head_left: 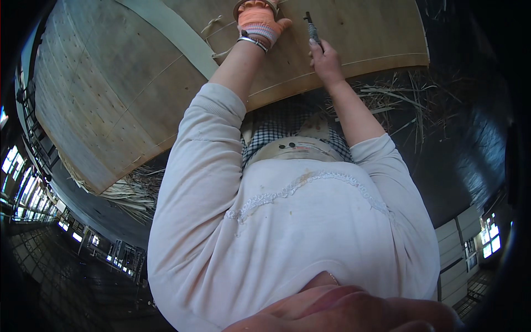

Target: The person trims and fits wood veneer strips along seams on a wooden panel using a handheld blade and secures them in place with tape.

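Observation:
My left hand [259, 22], in an orange knitted glove with a pale cuff, reaches over a wide wood veneer sheet [110, 83]. Its thumb sticks out to the right, and the upper edge of the view cuts off its fingertips. A brown ring [239, 8], resembling a tape roll, sits round that hand. My bare right hand [326, 60] is closed round what looks like a utility knife [313, 34], slim, grey and ridged. Its dark tip points up and away over the veneer, near the sheet's front edge.
A pale veneer strip [171, 36] lies across the sheet, with loose cord [210, 25] beside it. Veneer scraps [401, 97] litter the dark floor at right. A ragged veneer stack [124, 193] shows under the left corner. Light panels [456, 249] stand at the lower right.

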`<state>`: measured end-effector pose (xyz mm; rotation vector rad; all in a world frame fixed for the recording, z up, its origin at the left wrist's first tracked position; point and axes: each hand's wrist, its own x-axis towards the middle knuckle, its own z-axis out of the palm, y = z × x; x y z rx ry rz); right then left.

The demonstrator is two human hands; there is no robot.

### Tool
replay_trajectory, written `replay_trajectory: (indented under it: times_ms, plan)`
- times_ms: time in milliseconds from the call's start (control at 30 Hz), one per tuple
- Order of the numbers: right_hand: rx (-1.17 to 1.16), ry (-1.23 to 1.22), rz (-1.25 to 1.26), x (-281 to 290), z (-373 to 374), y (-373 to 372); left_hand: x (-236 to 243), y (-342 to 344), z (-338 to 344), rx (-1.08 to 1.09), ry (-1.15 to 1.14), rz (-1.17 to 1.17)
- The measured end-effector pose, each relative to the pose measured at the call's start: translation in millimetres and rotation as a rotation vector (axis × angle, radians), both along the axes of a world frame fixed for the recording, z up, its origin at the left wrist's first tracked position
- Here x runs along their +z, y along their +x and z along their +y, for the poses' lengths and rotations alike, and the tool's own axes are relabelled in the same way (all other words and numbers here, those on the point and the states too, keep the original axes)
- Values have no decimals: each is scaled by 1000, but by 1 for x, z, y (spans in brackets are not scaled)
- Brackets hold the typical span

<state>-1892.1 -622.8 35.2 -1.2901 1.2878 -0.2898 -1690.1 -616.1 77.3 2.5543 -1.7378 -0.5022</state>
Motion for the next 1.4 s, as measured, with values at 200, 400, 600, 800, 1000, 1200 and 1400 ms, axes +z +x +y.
replay_trajectory:
  times_ms: [200, 400, 600, 800, 1000, 1200, 1400]
  plan:
    - [127, -166, -6, -13, 7, 49, -30, 7, 29, 177, -296, 297]
    - [153, -455, 18, -24, -18, 104, -21, 25, 1, 377, -113, 446]
    - [226, -387, 204, -27, -38, 116, -17, 32, -28, 415, 134, 276]
    - [226, -345, 233, -21, -12, 94, -35, 19, -9, 362, 227, 392]
    - [197, -362, 250, -27, 33, 30, -29, -30, 28, 327, 299, 493]
    - [223, -234, 245, -9, 54, -3, -6, -52, 49, 169, 256, 254]
    - [294, -356, 40, -12, 39, -24, 6, -44, 66, 256, 260, 526]
